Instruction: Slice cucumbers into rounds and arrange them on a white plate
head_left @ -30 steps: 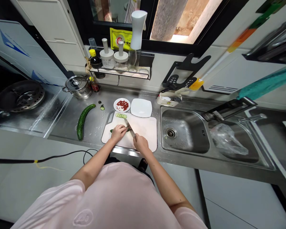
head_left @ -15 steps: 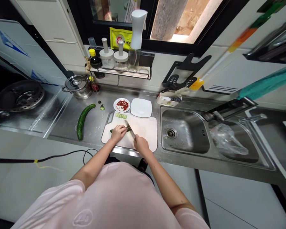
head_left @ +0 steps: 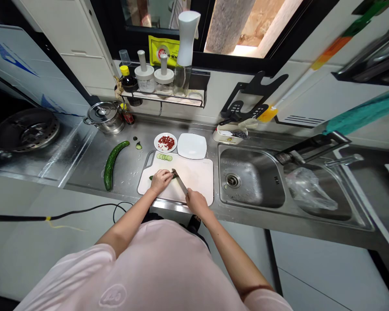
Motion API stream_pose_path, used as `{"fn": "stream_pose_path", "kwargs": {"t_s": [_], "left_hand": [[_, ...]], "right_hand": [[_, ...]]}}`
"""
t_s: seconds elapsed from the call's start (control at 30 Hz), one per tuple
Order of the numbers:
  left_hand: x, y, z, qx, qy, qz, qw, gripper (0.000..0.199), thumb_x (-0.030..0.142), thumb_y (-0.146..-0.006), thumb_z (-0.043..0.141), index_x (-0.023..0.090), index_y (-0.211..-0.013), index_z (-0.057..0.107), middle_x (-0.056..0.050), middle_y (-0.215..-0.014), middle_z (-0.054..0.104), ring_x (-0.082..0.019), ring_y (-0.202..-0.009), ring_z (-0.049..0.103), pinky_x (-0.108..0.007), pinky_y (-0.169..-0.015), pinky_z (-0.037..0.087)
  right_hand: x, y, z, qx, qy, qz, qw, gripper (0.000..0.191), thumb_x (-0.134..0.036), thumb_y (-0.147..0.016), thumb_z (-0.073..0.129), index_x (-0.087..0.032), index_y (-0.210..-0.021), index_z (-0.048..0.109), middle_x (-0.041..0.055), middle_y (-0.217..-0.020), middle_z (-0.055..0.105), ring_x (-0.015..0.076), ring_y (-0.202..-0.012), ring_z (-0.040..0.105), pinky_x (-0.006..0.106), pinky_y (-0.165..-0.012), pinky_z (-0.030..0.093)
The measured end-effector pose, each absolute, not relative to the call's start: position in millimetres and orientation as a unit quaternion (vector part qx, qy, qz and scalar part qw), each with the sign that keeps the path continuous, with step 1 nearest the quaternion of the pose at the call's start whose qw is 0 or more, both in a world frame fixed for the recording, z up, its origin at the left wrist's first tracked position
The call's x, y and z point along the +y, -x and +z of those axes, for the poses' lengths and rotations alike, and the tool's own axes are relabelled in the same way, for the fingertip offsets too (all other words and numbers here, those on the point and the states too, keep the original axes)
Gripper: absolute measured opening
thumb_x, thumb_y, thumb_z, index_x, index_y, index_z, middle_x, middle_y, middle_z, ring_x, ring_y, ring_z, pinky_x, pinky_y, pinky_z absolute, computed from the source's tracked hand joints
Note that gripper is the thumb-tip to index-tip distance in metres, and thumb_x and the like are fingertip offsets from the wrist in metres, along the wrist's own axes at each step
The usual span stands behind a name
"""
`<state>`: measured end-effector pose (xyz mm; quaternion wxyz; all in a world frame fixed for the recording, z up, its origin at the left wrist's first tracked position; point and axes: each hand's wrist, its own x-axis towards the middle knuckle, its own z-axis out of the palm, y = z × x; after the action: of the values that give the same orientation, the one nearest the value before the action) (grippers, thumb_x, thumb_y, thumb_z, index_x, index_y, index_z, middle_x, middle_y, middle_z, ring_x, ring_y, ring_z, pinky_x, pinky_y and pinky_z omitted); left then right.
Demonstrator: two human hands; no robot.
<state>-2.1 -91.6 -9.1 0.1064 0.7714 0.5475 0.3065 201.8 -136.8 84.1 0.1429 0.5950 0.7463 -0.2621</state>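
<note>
My left hand is closed over a piece of cucumber on the white cutting board, pressing it down; most of the piece is hidden under the fingers. In my right hand is the handle of a kitchen knife, its blade slanting up and left to the cucumber by my left fingertips. A short row of cucumber slices lies at the board's far left. Behind it stand a plate of chopped red pieces and a bare white plate.
Left of the board lie a whole cucumber and small cucumber scraps. A lidded steel pot and a wok are farther left. A double sink adjoins on the right. A seasoning shelf hangs behind.
My right hand has shifted slightly right and toward me with the knife, and the blade tip has come nearer. My left hand stays on the cucumber.
</note>
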Motion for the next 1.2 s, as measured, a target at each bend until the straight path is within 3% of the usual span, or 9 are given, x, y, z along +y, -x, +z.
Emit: {"fn": "stream_pose_path", "kwargs": {"t_s": [1.2], "left_hand": [[-91,3,-12,0.549,-0.774,0.298,0.105,0.021,0.029,-0.090,0.050,0.025,-0.094,0.069,-0.005,-0.094,0.065,-0.016,-0.088,0.056,-0.032,-0.080,0.045]], "right_hand": [[-111,-173,77,0.745,-0.603,-0.260,0.117,0.026,-0.018,-0.094,0.033,-0.015,-0.111,0.052,0.0133,-0.097,0.066,0.0225,-0.091,0.063,0.029,-0.073,0.041]]}}
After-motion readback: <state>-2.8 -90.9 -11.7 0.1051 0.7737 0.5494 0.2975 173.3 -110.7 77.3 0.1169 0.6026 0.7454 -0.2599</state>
